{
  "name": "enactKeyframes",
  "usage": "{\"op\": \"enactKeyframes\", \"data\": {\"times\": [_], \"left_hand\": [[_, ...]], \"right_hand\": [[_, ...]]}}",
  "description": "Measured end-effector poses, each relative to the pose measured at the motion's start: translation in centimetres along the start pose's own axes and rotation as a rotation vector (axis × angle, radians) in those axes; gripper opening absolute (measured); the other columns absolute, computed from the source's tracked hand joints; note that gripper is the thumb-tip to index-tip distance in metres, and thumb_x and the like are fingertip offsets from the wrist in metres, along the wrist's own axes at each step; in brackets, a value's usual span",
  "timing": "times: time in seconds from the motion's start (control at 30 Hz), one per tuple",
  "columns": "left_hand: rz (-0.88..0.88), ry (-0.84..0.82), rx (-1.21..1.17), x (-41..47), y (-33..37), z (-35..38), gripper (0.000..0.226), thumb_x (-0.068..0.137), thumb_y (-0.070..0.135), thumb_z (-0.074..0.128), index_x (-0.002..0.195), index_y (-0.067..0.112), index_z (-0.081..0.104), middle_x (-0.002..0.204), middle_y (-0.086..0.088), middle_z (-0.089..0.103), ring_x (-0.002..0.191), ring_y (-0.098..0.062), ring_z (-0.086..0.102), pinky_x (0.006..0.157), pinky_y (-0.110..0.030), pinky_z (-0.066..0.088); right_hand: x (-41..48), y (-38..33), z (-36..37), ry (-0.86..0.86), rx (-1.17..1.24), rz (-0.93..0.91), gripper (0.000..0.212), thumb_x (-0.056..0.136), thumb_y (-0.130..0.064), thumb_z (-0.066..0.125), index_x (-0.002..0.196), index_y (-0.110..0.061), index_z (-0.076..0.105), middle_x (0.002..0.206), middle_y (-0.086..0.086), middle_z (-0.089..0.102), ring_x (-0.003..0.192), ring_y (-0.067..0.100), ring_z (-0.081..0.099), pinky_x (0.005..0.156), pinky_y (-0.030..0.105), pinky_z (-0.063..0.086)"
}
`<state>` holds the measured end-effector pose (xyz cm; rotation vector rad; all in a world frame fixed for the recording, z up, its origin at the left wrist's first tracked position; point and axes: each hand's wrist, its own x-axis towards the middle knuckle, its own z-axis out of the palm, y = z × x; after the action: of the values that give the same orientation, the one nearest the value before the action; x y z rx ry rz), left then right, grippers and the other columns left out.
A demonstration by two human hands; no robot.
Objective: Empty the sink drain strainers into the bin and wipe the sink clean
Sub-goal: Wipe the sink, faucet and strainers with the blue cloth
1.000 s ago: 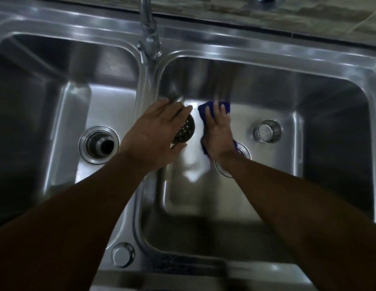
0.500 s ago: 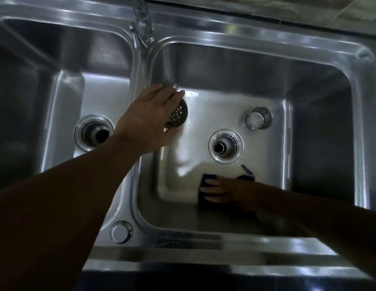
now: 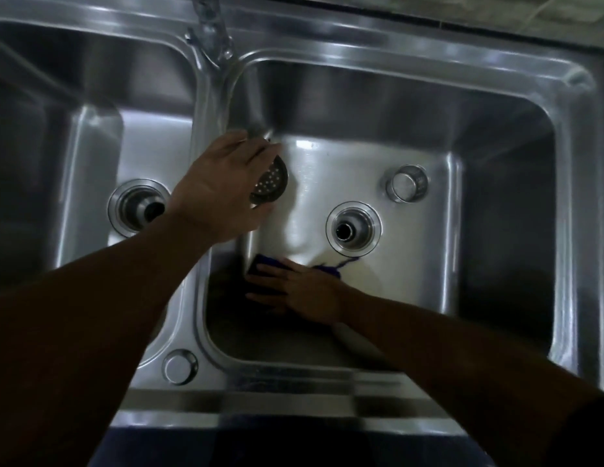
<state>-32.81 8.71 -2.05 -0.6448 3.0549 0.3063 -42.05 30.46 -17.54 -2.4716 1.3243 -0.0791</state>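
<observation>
A steel double sink (image 3: pixel 378 55) fills the view. My left hand (image 3: pixel 219 187) holds a round perforated drain strainer (image 3: pixel 270 183) above the right basin's left side. My right hand (image 3: pixel 304 291) lies flat on a blue cloth (image 3: pixel 260 264), pressing it on the right basin's floor near the front left corner; most of the cloth is hidden under the hand. A second strainer basket (image 3: pixel 406 182) stands upright on the basin floor, behind and to the right of the open right drain (image 3: pixel 354 228). The left basin's drain (image 3: pixel 139 207) is open too.
The tap (image 3: pixel 211 32) rises from the divider at the back. A round cap (image 3: pixel 179 366) sits on the front ledge between the basins. A tiled counter edge (image 3: pixel 496 11) runs behind the sink.
My right hand has swept the cloth from the basin's back left, past the drain, to the front and now leftward into the front left corner. My left hand still holds the strainer.
</observation>
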Motion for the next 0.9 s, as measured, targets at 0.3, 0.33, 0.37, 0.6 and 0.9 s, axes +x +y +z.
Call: {"op": "enactKeyframes", "data": {"times": [0.3,0.33,0.37,0.6,0.9], "left_hand": [[0.015,0.009,-0.002,0.1,0.2,-0.7,0.085,0.075,0.038,0.084,0.145,0.003,0.050,0.143,-0.019,0.056,0.130,-0.041,0.050,0.119,-0.036,0.023],[0.020,0.007,-0.002,0.1,0.1,-0.6,0.085,0.075,0.038,0.084,0.145,0.003,0.050,0.143,-0.018,0.056,0.130,-0.041,0.050,0.119,-0.037,0.023],[0.023,0.009,-0.001,0.1,0.0,-0.5,0.086,0.074,0.039,0.084,0.145,0.004,0.050,0.143,-0.018,0.056,0.130,-0.041,0.050,0.120,-0.037,0.023],[0.056,-0.113,0.000,-0.1,0.3,-0.9,0.087,0.074,0.041,0.082,0.145,0.004,0.049,0.141,-0.018,0.056,0.130,-0.041,0.053,0.127,-0.042,0.013],[0.044,-0.325,-0.507,0.0,5.3,-2.9,0.083,0.073,0.036,0.087,0.144,0.026,0.045,0.138,0.007,0.057,0.124,-0.016,0.055,0.104,-0.031,0.046]], "right_hand": [[-12.7,2.1,-0.2,-0.095,0.052,0.249,0.074,0.100,-0.028,0.052,0.159,-0.035,0.009,0.168,0.004,0.011,0.154,0.036,0.011,0.115,0.061,0.026],[-14.6,2.4,-0.6,-0.087,0.092,0.345,0.076,0.098,-0.022,0.052,0.159,-0.036,0.008,0.167,0.004,0.012,0.153,0.038,0.013,0.114,0.063,0.028],[-15.7,2.5,-1.0,-0.060,0.131,0.416,0.074,0.097,-0.015,0.052,0.158,-0.033,0.014,0.166,0.006,0.015,0.151,0.041,0.016,0.112,0.065,0.030],[-11.8,0.6,-4.4,0.351,0.553,0.794,0.056,0.084,0.012,0.059,0.137,-0.008,0.060,0.148,0.016,0.051,0.141,0.036,0.044,0.119,0.043,0.034],[-3.7,0.6,-12.6,0.849,2.219,0.816,0.037,0.088,-0.004,0.057,0.125,-0.007,0.063,0.117,0.020,0.066,0.100,0.030,0.068,0.090,0.044,0.057]]}}
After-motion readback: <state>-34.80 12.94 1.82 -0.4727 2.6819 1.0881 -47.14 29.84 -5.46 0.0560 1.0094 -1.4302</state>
